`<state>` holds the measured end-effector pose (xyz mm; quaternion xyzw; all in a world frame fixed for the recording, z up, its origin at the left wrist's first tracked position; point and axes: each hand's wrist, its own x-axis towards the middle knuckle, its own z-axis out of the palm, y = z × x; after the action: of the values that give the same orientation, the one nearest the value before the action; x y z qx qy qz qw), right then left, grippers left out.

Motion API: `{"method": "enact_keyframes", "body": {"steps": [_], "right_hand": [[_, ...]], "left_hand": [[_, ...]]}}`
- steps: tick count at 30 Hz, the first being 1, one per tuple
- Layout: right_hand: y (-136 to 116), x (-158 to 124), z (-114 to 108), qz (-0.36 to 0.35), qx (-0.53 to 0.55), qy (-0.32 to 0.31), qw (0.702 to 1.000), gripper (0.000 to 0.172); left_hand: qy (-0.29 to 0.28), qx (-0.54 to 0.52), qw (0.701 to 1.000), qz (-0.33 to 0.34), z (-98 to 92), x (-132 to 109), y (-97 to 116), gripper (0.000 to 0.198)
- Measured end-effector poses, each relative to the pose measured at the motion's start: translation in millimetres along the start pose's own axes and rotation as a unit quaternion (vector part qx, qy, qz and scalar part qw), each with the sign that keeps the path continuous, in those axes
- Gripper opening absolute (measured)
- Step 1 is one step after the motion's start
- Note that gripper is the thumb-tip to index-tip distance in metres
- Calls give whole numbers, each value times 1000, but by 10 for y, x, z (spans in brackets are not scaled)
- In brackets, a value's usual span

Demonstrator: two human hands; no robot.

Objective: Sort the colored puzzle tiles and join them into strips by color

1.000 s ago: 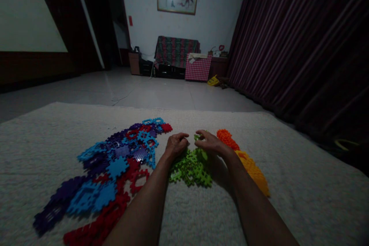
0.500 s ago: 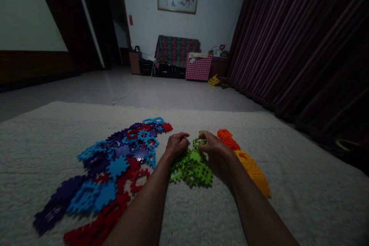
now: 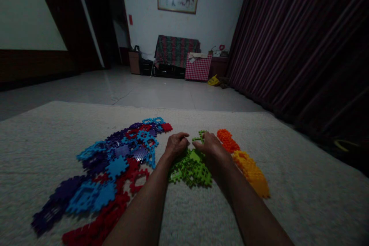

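Note:
A heap of light-green notched plastic building tiles (image 3: 190, 171) lies on the beige cover between my forearms. My left hand (image 3: 176, 145) rests against the heap's upper left edge, index finger and thumb apart, with nothing visible between them. At the heap's far side my right hand (image 3: 211, 145) has its thumb and fingers closed on a green openwork tile (image 3: 198, 138). That tile is partly hidden behind the fingers. A stack of orange tiles (image 3: 227, 140) and a row of yellow tiles (image 3: 252, 175) lie just right of my right hand.
Left of my left arm spreads a mixed pile of blue tiles (image 3: 117, 166), purple tiles (image 3: 69, 187) and red tiles (image 3: 112, 211). The beige cover (image 3: 302, 169) ends before a tiled floor (image 3: 161, 92). A dark curtain (image 3: 276, 42) hangs on the right.
My right hand has turned and shifted slightly right, and the green tile in its fingers has tilted. My left hand stays almost where it was.

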<state>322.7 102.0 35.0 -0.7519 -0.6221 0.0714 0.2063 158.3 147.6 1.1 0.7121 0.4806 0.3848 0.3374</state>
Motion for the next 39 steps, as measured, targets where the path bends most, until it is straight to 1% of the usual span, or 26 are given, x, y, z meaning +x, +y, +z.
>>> {"method": "enact_keyframes", "body": {"steps": [2, 3, 5, 8, 10, 15, 20, 23, 25, 30, 35, 39], "right_hand": [[-82, -46, 20, 22, -26, -13, 999, 47], [-114, -60, 28, 32, -39, -19, 999, 48], [-147, -66, 40, 41, -53, -24, 997, 45], [-106, -9, 41, 40, -44, -17, 998, 40], [-40, 67, 25, 37, -30, 11, 999, 39], [113, 283, 10, 47, -24, 131, 990, 45], [163, 355, 182, 36, -29, 167, 985, 43], [171, 336, 285, 36, -35, 173, 984, 39], [178, 317, 315, 39, -41, 173, 983, 37], [185, 272, 306, 46, -32, 176, 983, 33], [179, 255, 296, 48, -36, 166, 984, 39], [192, 268, 308, 50, -40, 156, 986, 38]], "left_hand": [[1, 0, 1000, 1, 0, -3, 10, 37], [0, -4, 1000, -1, 0, -4, 16, 37], [-3, -17, 1000, -10, 0, -7, 26, 37], [-3, -24, 1000, -18, -5, -11, 41, 37], [0, -22, 1000, -17, -10, -13, 47, 36], [7, -25, 999, -20, -8, -12, 48, 35], [6, -30, 999, -28, 3, -1, 43, 37], [6, -24, 999, -25, 6, 4, 33, 37], [6, -22, 1000, -18, 9, 5, 24, 36], [0, -25, 999, -22, 12, -1, 24, 36], [7, -5, 1000, -18, -11, -11, 56, 36], [6, 7, 1000, -11, -29, -19, 85, 36]]}}
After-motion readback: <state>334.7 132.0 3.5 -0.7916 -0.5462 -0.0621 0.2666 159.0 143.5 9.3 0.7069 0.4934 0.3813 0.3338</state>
